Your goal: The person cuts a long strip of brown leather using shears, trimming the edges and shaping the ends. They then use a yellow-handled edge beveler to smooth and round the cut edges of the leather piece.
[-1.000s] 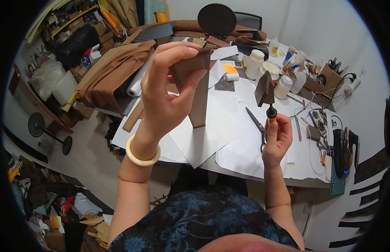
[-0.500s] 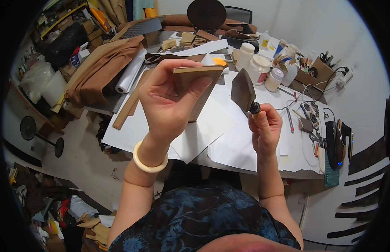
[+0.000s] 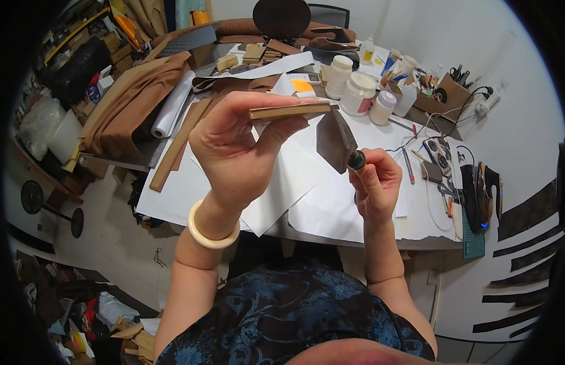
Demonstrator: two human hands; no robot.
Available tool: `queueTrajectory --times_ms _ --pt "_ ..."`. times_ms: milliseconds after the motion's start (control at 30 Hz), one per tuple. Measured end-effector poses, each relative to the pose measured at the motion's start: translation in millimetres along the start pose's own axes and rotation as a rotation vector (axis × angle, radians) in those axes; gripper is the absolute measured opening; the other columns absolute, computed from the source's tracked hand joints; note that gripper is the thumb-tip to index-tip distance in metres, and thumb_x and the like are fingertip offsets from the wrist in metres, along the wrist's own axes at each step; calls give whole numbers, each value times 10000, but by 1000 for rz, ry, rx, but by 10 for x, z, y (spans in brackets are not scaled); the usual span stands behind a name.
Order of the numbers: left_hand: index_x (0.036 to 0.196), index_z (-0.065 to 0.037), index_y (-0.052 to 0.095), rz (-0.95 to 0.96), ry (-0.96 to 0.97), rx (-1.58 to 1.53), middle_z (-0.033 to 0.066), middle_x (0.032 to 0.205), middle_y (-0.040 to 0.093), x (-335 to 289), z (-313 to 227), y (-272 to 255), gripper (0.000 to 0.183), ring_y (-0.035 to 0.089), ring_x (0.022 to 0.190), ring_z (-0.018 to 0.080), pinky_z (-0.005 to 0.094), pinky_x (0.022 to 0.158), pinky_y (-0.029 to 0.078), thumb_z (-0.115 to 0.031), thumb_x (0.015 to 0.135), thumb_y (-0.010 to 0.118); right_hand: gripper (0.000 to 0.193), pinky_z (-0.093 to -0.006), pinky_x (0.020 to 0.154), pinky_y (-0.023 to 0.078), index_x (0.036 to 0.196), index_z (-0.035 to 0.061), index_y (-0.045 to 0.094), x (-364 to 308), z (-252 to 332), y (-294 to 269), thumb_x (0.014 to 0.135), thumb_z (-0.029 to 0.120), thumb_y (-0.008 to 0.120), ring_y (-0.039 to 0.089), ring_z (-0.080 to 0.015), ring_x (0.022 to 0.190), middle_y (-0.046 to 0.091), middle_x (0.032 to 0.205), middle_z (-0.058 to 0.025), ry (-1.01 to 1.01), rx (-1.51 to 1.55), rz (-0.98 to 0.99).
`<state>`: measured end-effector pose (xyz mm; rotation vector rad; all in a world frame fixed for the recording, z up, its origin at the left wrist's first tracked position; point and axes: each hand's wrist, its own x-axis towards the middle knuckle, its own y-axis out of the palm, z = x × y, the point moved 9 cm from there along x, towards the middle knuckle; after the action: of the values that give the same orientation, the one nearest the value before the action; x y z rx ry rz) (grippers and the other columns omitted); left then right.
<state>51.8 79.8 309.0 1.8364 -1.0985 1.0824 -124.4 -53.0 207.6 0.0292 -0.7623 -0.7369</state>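
My left hand (image 3: 230, 152) is raised over the table, pinching a flat brown piece, apparently leather, between thumb and fingers. That brown piece (image 3: 289, 111) is seen almost edge-on, its pale brown edge toward me. In my right hand (image 3: 380, 185), closed fingers grip a slim tool (image 3: 357, 160) with a black collar; its lower part is hidden in the hand. A dark brown flat panel (image 3: 334, 143) with angled corners stands at the tool's tip, its upper end beside the brown piece's right end. Whether panel and tool are joined, I cannot tell.
White paper (image 3: 331, 207) covers much of the table. White jars (image 3: 358, 94) stand at the back right, near a cardboard box (image 3: 443, 100) of tools. Brown cloth or leather (image 3: 136, 106) lies folded at the left, beside a white roll (image 3: 173, 106). A cable (image 3: 421, 131) runs along the right side.
The brown piece in my left hand has tilted so that its edge shows more and its face less. The dark panel and the tool have come closer to it. The view has shifted slightly.
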Motion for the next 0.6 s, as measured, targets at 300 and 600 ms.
queueTrajectory --times_ms 300,600 --pt "1072 58 694 27 -7 69 143 1025 745 0 -21 -2 244 736 953 195 303 840 634 117 843 756 207 -215 592 398 1018 -22 673 -20 91 3 970 168 736 536 -82 668 644 805 -41 -85 -99 -27" --pt "1041 48 707 52 -41 96 126 984 752 6 4 -23 252 736 936 180 290 820 624 132 812 772 170 -207 591 383 1024 -24 694 -64 153 -100 936 104 763 521 -73 668 640 803 -32 -162 -240 -49"
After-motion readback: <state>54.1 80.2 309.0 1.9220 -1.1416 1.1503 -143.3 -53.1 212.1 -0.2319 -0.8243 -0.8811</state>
